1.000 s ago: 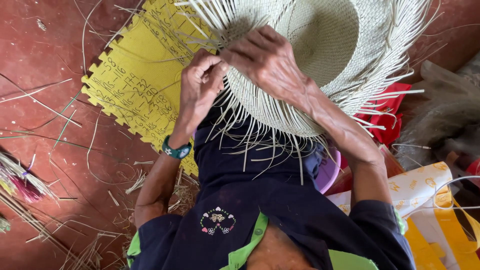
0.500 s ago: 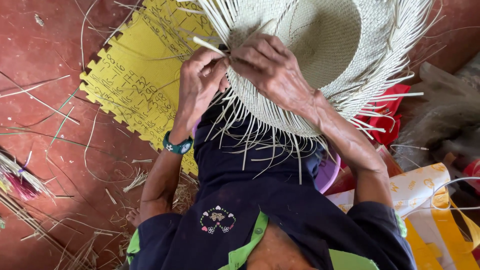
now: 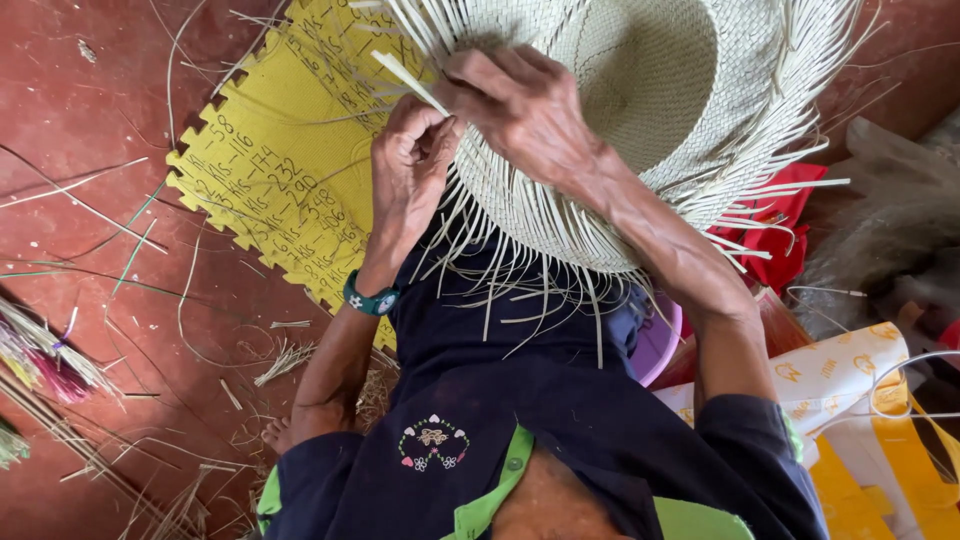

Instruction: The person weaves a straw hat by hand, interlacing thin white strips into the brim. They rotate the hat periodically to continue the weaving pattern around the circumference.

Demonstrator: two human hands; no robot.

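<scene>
A pale woven straw hat (image 3: 640,110) lies upside down over my lap, with loose strips fanning out from its brim. My left hand (image 3: 410,175) pinches one flat straw strip (image 3: 408,80) at the brim's near left edge, the strip sticking up and to the left. My right hand (image 3: 520,110) lies over the brim right beside it, fingers pressing on the weave. A green watch (image 3: 370,298) is on my left wrist.
A yellow foam puzzle mat (image 3: 270,170) with handwriting lies on the red floor (image 3: 80,140) under the hat's left side. Loose straw and coloured strips (image 3: 40,360) are scattered at the left. A red cloth (image 3: 770,230), a pink tub (image 3: 655,340) and a yellow-and-white sack (image 3: 860,400) sit at the right.
My left hand has pulled one strip free from the brim and raised it up to the left. My right hand has slid a little left along the brim.
</scene>
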